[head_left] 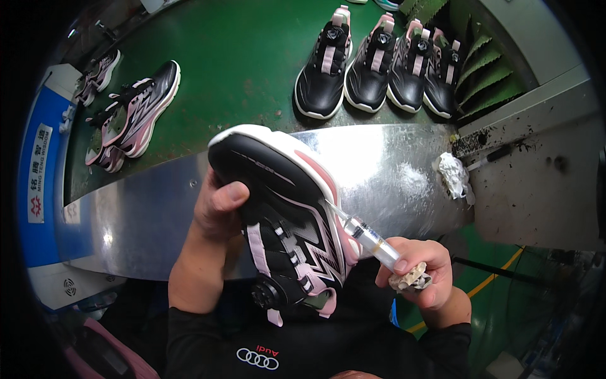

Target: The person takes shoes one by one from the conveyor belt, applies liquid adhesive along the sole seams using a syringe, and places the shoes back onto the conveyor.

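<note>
While the left hand gripped the black-and-pink shoe by its forefoot, thumb on the upper, the right hand was wrapped around a clear syringe and a crumpled wad, the syringe tip at the shoe's sole edge. The shoe was held above the near edge of the metal plate, with open surface to its right

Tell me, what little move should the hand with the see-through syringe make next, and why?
The right hand should perhaps slide the clear syringe a little along the edge of the black sneaker, because its thin tip seems to sit where the upper meets the pale sole, and the left hand holds the sneaker near its toe.
</note>
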`<state>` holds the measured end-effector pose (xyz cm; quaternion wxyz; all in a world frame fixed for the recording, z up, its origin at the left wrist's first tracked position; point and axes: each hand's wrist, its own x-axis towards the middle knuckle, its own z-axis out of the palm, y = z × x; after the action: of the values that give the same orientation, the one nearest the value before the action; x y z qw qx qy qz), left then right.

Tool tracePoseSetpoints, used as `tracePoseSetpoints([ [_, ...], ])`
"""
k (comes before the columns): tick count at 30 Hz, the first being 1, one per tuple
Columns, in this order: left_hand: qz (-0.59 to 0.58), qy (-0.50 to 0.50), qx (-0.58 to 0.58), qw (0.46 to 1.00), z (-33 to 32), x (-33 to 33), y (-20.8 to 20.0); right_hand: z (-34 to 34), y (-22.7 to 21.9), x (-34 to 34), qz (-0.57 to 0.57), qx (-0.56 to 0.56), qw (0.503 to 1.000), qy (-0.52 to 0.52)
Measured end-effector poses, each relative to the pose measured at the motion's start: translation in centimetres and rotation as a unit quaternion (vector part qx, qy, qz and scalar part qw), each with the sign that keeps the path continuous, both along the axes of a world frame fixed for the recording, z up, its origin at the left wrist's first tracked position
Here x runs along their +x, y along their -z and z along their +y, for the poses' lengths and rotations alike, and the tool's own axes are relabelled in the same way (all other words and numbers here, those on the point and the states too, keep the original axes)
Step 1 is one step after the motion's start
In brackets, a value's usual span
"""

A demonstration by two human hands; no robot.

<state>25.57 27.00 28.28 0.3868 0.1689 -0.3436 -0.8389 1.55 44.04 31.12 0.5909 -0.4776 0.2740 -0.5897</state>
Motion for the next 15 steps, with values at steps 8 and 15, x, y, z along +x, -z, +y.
tracePoseSetpoints([
  [8,0.036,-0.027,0.042,0.998,-0.5,-0.6,0.5,1.2,1.5,-0.5,0.017,0.015,1.0,-0.011],
  [15,0.101,0.018,0.064,0.993,-1.3,0.3,1.6,3.1,2.0,-0.5,0.035,0.018,0.999,-0.006],
])
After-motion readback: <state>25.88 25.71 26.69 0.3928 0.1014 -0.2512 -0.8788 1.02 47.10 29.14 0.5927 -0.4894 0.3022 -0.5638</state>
